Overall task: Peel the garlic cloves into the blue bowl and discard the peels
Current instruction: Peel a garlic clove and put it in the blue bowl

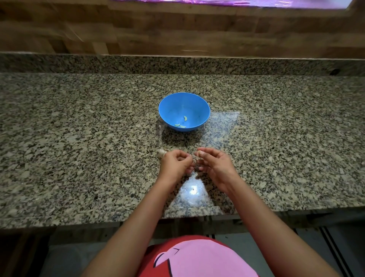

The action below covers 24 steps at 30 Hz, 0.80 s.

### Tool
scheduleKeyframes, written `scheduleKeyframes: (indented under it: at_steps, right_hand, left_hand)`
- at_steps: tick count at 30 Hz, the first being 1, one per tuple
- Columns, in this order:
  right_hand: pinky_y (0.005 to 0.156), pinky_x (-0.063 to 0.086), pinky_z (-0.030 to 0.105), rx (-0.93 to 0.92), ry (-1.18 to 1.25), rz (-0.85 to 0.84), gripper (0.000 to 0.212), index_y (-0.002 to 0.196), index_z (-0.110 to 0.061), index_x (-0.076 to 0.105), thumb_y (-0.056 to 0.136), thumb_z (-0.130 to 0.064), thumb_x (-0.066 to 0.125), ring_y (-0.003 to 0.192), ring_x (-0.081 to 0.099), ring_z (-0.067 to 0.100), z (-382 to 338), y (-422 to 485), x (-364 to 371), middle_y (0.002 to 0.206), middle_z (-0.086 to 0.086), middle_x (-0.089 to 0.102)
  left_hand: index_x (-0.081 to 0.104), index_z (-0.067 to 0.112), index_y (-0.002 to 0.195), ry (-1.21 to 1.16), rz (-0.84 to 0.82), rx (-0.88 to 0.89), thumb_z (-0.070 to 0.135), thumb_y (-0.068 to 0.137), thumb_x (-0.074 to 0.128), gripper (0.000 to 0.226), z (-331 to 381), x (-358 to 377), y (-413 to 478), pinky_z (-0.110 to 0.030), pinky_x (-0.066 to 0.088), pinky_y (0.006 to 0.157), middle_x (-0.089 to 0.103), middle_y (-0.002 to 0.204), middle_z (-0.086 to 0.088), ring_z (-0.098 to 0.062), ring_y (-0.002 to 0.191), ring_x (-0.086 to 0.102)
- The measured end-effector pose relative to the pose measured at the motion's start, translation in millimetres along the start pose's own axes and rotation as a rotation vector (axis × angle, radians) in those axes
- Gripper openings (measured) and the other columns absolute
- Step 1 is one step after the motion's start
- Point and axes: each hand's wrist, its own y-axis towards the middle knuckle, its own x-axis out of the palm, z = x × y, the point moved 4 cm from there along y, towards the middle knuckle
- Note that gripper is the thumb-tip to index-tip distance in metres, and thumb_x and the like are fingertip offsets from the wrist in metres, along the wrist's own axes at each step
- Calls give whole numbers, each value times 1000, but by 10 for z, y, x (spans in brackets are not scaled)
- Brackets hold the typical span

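The left hand [176, 162] and right hand [214, 164] were close together, both pinching one clove [196, 158], seemingly mid-peel. Next, I judged, came a short reach ahead to the bowl [173, 109], which held three peeled cloves [182, 124]. More garlic [161, 152] lay just beyond the left hand. The counter [79, 138] lay open on both sides, with its edge under the forearms.

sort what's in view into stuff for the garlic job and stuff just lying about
For the job: left hand and right hand pinching a clove; garlic beside the left hand; bowl with three peeled cloves.
Just there: counter, wooden wall, purple strip at the top edge.
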Motion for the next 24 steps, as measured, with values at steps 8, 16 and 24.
scheduleKeyframes:
  at_steps: [8,16,24]
  right_hand:
    - [45,48,16,72,22,10,12,96,3,63,88,5,55,54,57,10,7,57,-84,80,11,63]
    - [55,55,26,-7,-163,-79,11,96,2,63,89,4,55,56,58,11,-5,44,-52,77,9,64]
    - [54,55,23,-53,-168,-51,7,91,1,62,89,3,56,58,58,17,-49,12,-36,73,13,62]
  left_hand:
    - [68,13,93,513,27,163,24,87,65,13,108,-16,-50,-7,38,55,62,80,7,-5,71,56]
    - [68,16,81,124,-67,77,18,82,71,3,111,22,-18,-29,55,77,70,81,-3,-13,75,64]
    - [68,4,81,-69,-101,-24,8,82,69,4,118,47,-28,-23,56,66,69,73,-7,-14,65,65]
